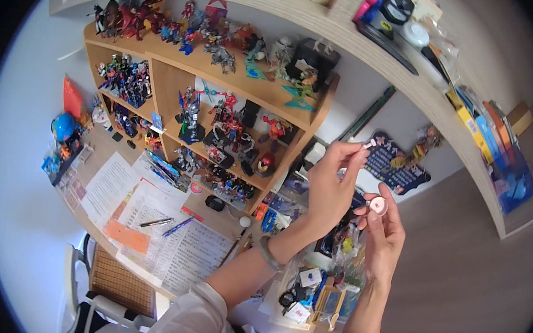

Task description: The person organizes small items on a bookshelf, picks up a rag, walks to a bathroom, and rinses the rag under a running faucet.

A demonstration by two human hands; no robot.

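Observation:
Raised over the cluttered right end of the desk, my left hand (pixel 333 186) pinches a small pale pink piece (pixel 370 144) between thumb and fingertips. A greenish bangle (pixel 270 253) circles that wrist. To its right, my right hand (pixel 383 236) grips a small round pink part (pixel 378 206) by its rim, its flat face towards me with a dark mark in the middle. The two pieces are apart. What exactly they belong to cannot be told. Behind my hands, a dark board with writing (pixel 395 165) leans at the wall, partly hidden.
A wooden display shelf (pixel 236 77) full of toy figures stands at the back. Papers (pixel 193 259) and a blue pen (pixel 178 226) lie on the desk. Below my hands is a small wooden frame (pixel 329 305) among loose parts. An overhead shelf (pixel 462 130) curves round the right.

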